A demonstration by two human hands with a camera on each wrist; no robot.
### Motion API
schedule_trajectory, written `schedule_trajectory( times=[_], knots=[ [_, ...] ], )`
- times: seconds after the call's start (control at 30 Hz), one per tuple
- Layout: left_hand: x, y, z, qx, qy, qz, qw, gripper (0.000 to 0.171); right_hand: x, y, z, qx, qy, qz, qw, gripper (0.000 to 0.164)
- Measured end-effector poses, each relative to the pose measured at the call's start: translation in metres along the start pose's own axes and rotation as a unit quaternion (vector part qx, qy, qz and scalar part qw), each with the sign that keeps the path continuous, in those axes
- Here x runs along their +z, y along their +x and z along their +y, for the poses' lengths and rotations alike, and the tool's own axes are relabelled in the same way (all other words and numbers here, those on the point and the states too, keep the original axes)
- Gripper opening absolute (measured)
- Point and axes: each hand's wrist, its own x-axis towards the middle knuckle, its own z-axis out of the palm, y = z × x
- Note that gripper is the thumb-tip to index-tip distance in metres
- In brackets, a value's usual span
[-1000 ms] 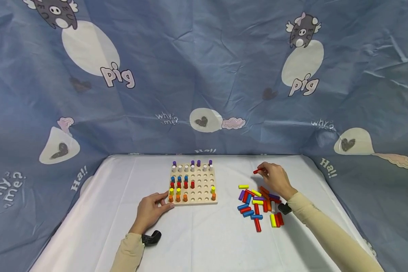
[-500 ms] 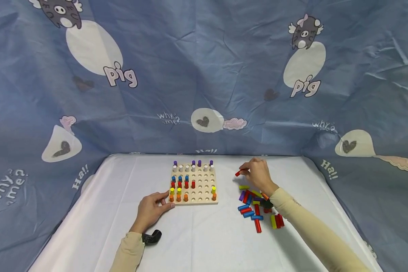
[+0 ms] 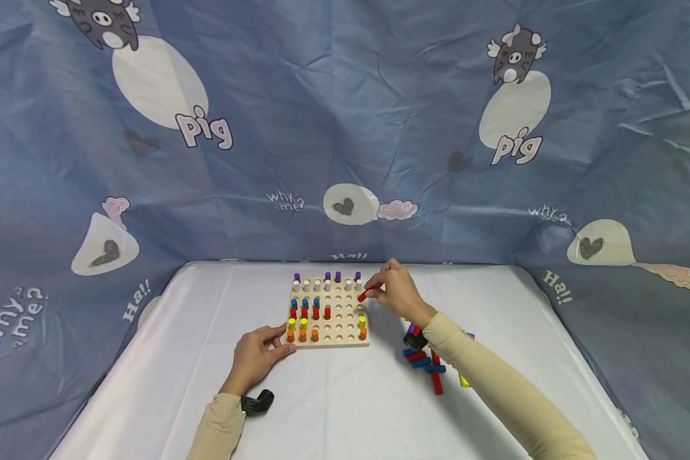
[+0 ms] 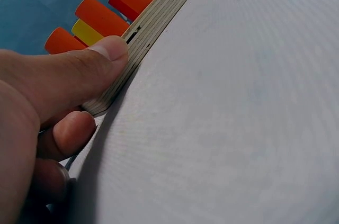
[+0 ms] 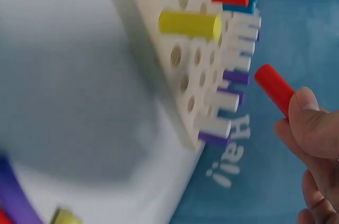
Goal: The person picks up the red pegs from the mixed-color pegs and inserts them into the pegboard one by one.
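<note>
A pale wooden pegboard (image 3: 340, 344) lies on the table, with rows of holes and upright purple, white, blue, red, yellow and orange pegs. My left hand (image 3: 255, 356) grips its near left corner; in the left wrist view the thumb (image 4: 108, 49) presses the layered edge beside orange pegs (image 4: 100, 15). Over the board's right side, my right hand (image 3: 399, 289) pinches a red peg (image 3: 361, 297) between thumb and fingertips. That red peg (image 5: 275, 89) is tilted in the right wrist view, apart from the board. A yellow peg (image 5: 190, 24) stands at the board's right edge.
Loose pegs in several colours, such as a red one (image 3: 437, 383) and a blue one (image 3: 435, 368), lie right of the board, partly hidden by my right forearm. A blue printed cloth (image 3: 345, 147) rises behind the white table (image 3: 345, 409).
My right hand has carried the red peg leftward from above the loose pegs to over the board's right side. My left hand has stayed on the corner.
</note>
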Motion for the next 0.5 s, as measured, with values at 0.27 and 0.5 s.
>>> schedule_trajectory(
  times=[0.27,0.5],
  knots=[
    [0.000,0.001,-0.002,0.003,0.004,0.008,1.0000,0.056,0.018,0.004,-0.016,-0.017,0.023,-0.020,0.999,0.008],
    [0.000,-0.001,-0.001,0.006,-0.001,0.010,0.9999,0.055,0.033,0.003,-0.026,0.000,0.028,-0.048,0.998,0.006]
  ],
)
